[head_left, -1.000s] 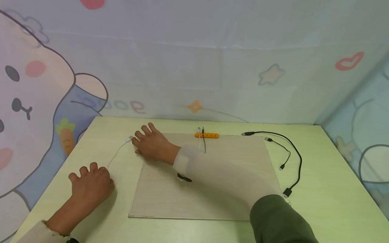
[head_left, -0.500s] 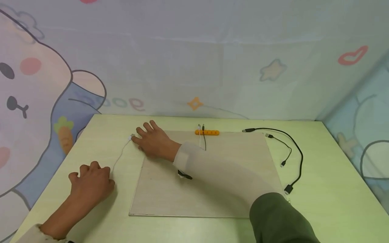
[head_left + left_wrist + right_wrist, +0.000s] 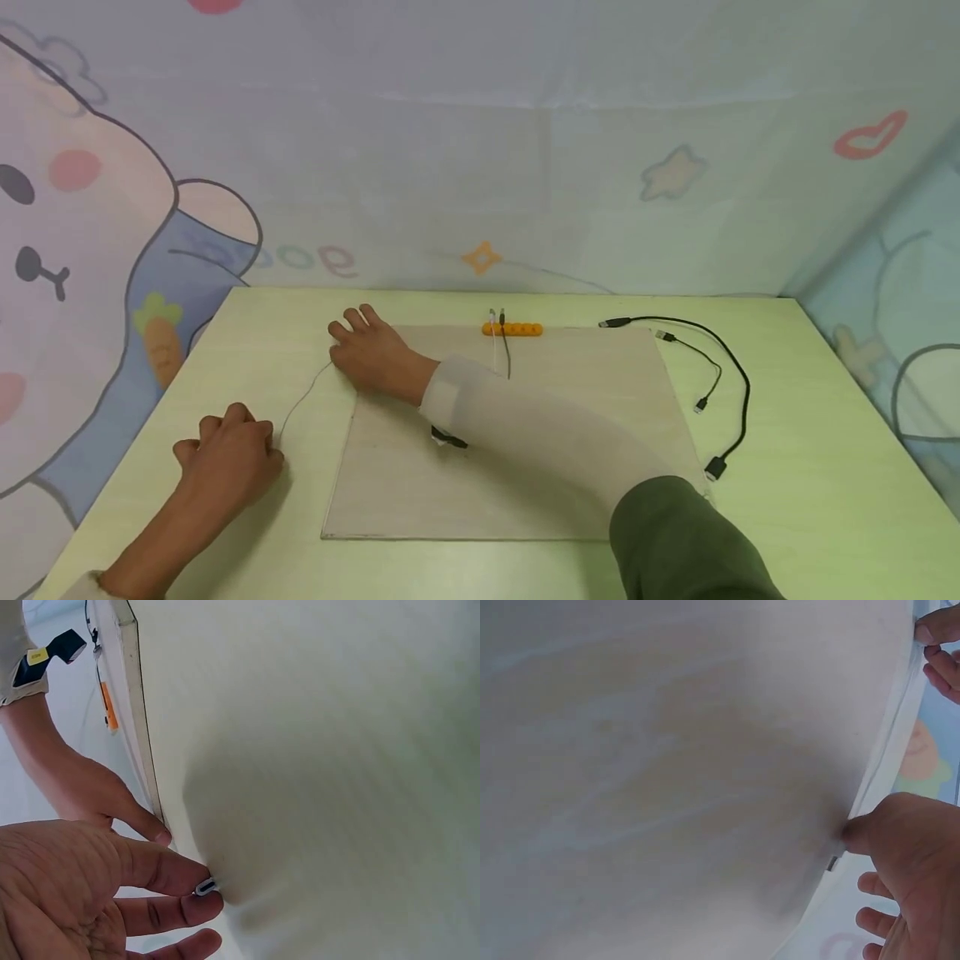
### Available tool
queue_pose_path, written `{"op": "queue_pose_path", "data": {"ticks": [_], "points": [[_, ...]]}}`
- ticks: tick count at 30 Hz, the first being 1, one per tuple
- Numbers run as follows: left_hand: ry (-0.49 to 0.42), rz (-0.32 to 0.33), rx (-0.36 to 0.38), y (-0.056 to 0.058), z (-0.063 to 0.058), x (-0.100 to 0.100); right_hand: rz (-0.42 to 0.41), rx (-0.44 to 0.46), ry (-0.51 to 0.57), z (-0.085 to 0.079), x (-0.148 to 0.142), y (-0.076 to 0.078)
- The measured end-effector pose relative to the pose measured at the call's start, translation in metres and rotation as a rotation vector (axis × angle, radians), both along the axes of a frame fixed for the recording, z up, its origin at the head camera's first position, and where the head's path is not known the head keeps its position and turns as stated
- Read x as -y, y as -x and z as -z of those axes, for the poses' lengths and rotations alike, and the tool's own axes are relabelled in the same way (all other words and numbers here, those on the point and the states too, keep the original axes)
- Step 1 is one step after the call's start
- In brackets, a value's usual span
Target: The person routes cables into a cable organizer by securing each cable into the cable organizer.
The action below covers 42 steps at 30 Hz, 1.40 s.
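A thin white USB cable stretches across the left of the table between both hands. My left hand pinches its small end connector between thumb and index finger; the connector's opening shows at the fingertips in the left wrist view. Farther back, by the board's far left corner, my right hand holds the cable's other end. Its metal plug tip sticks out past the thumb in the right wrist view, while in the head view that end is hidden under the fingers.
A flat wooden board lies mid-table beneath the right forearm. At its back edge an orange cable holder carries a white and a dark cable. On the right lie a long black cable and a short black cable.
The right hand has closed over the white cable's larger plug, which showed beside its fingertips before and is now covered. The left hand stays nearly in place.
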<state>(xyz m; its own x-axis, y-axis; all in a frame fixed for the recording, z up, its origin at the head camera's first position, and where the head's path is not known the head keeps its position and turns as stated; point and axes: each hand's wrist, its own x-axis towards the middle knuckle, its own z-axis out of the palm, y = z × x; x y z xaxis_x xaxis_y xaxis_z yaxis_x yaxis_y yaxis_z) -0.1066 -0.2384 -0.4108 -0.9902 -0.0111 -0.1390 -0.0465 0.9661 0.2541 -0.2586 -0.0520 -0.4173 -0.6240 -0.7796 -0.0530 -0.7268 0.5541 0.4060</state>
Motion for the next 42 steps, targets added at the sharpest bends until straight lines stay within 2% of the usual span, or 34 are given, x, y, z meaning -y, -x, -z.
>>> {"op": "queue_pose_path", "data": {"ticks": [3, 10, 17, 22, 31, 42], "points": [[-0.012, -0.004, 0.025, 0.001, 0.0, 0.002, 0.019, 0.021, 0.033, -0.003, 0.001, 0.0], [-0.03, -0.002, 0.077, 0.005, 0.0, 0.008, 0.131, 0.155, 0.182, -0.005, 0.009, 0.007], [-0.018, 0.005, 0.068, 0.006, 0.001, 0.002, 0.165, 0.176, 0.203, -0.008, 0.014, 0.016], [-0.009, 0.008, 0.059, 0.007, 0.003, 0.004, 0.187, 0.189, 0.21, -0.012, 0.02, 0.018], [0.007, 0.0, 0.059, 0.007, 0.003, 0.003, 0.21, 0.107, 0.138, -0.013, 0.026, 0.014], [0.028, 0.007, 0.017, 0.005, 0.007, 0.0, 0.124, -0.048, 0.099, -0.009, 0.022, 0.011]]}}
